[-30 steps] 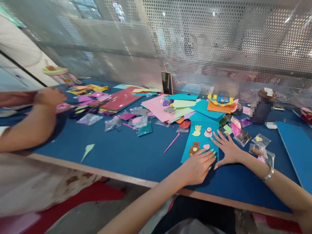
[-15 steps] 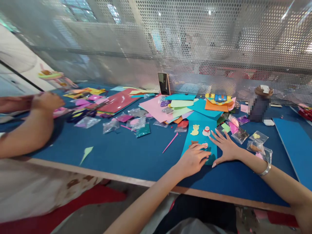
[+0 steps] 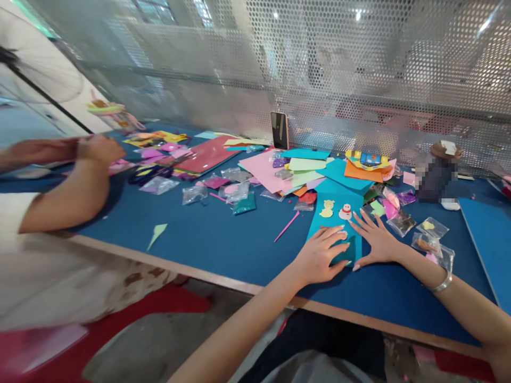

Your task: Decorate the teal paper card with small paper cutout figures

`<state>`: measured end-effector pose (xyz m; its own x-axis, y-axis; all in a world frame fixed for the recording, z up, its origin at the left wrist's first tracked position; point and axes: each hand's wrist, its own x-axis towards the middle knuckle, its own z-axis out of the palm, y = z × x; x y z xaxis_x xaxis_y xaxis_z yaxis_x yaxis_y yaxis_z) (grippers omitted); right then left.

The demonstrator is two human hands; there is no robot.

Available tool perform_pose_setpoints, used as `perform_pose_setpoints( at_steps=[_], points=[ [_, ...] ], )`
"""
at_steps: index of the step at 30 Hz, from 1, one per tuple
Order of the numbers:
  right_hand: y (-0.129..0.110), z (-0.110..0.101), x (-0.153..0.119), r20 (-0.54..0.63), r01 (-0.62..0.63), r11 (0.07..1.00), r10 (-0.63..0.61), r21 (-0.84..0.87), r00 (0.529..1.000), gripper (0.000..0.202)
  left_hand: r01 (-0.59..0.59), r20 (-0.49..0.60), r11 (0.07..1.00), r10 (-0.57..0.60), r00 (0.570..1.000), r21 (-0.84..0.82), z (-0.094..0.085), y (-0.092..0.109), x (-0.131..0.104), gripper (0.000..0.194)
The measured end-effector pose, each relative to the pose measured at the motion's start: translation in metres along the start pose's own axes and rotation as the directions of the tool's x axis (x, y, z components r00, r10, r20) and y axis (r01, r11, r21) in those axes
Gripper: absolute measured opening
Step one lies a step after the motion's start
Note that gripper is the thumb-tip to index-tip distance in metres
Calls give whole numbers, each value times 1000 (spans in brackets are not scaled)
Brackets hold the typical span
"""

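Blue card (image 3: pixel 354 242): showing one snowman (image 3: pixel 345 212)
Left hand (image 3: pixel 318 259): fingers half-curling over it, hold unclear
Right hand (image 3: pixel 382 242): fingers spreading wide, empty

cannot read any word, label, brand, number or sign in this view. on the dark front of the phone (image 3: pixel 279 131), can make out only a small pale shape, too small to read as anything. on the yellow patterned piece (image 3: pixel 367 159), can find only coloured patches, too blurred to tell for lettering. on the clear bags (image 3: pixel 194 195), likewise can read nothing.
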<state>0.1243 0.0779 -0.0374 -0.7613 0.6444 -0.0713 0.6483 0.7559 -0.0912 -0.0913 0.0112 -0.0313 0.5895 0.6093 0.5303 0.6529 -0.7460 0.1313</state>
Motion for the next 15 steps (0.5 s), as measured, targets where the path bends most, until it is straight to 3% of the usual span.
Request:
perform_pose_setpoints(
  at_steps=[6,15],
  points=[
    [-1,-1,0,-3,5,1000,-5,7,1000,110,26,90,999,-30,995,46,-12,6,-9,39],
    [-2,-5,0,19,8,999,-9,47,1000,110,118,206,977,-154,966,175,-3,7,-5,61]
  ],
)
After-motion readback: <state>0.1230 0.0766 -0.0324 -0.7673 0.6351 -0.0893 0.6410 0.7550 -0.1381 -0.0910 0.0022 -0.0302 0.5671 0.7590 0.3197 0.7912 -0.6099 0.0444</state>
